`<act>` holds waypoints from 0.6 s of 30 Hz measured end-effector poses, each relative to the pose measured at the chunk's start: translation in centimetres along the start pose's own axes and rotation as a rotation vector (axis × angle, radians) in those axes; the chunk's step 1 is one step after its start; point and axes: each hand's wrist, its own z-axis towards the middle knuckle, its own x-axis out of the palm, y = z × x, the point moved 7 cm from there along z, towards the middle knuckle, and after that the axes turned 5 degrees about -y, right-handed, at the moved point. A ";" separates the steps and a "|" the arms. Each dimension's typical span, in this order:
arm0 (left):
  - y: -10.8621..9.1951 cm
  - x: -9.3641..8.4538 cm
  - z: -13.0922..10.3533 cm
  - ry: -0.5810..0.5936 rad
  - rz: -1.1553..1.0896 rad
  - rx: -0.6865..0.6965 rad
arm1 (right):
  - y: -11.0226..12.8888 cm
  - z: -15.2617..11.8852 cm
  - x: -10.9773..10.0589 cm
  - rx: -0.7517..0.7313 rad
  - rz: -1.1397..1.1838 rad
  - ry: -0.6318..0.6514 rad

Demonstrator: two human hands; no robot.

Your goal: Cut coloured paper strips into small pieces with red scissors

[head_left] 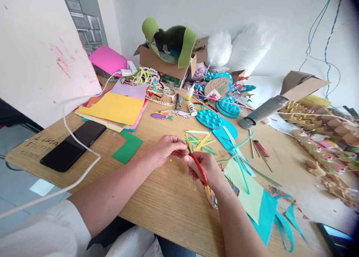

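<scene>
A pair of red-handled scissors (201, 170), held in the right hand (210, 166), angles up and away from the wearer near the center of the frame, its blades beside the fingertips of the left hand (167, 149). The right hand is wrapped around the handles, thumb toward the blades, a grip that appears meant to steer them close to the opposite fingers. The left hand is pinched narrow, thumb and fingers drawn together; whether a scrap sits between them cannot be told.

Just beyond, yellow strips (202, 142) lie across thin green ones on the wooden table (168, 208), seemingly kept within easy reach. Left of center rests a cut piece of green paper (127, 146), with a stack of colored sheets (113, 108) above it, probably set aside to leave working room. A black phone (73, 145) lies at left. Toward the upper right, a metal flask (265, 110) lies on its side; at upper center, a cardboard box (165, 64) stands near the wall.
</scene>
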 end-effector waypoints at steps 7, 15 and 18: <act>-0.3 0.2 -0.2 0.020 0.036 -0.006 | 0.2 0.1 0.1 -0.010 0.017 0.010; -0.3 0.2 -0.2 0.026 0.049 -0.010 | 0.2 0.0 0.1 0.000 0.009 0.023; -0.2 0.1 -0.1 0.023 0.041 -0.010 | 0.1 0.0 0.1 -0.004 0.003 0.022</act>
